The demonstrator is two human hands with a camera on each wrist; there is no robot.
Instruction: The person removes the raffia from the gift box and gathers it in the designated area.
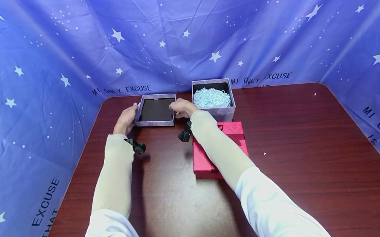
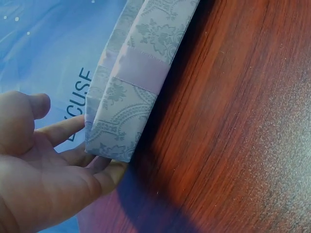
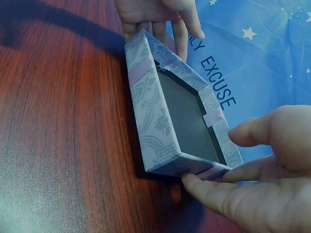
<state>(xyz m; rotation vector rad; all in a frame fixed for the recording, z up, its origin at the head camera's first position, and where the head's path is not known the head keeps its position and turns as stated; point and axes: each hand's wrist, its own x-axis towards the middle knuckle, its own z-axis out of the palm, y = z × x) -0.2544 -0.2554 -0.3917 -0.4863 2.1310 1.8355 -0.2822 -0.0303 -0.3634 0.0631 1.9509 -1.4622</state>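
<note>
A shallow box lid point(image 1: 155, 124) with patterned pale sides and a dark inside lies inside-up near the table's back left. My left hand point(image 1: 126, 119) is at its left side; in the left wrist view the fingers point(image 2: 73, 130) touch the patterned wall point(image 2: 127, 109) and its lower edge, the thumb raised apart. At the lid's right end is my right hand point(image 1: 184, 107). Seen from the right wrist, its fingers point(image 3: 214, 194) reach the lower edge of the lid point(image 3: 155, 121), while the thumb point(image 3: 252, 133) extends close to the rim.
Just right of my right hand stands a matching deep box point(image 1: 223, 112) filled with pale blue shredded paper point(image 1: 212, 98). A red box point(image 1: 208, 163) with a ribbon lies in front of it, under my right forearm. Starry blue cloth point(image 1: 174, 45) hangs behind the wooden table point(image 1: 289, 128).
</note>
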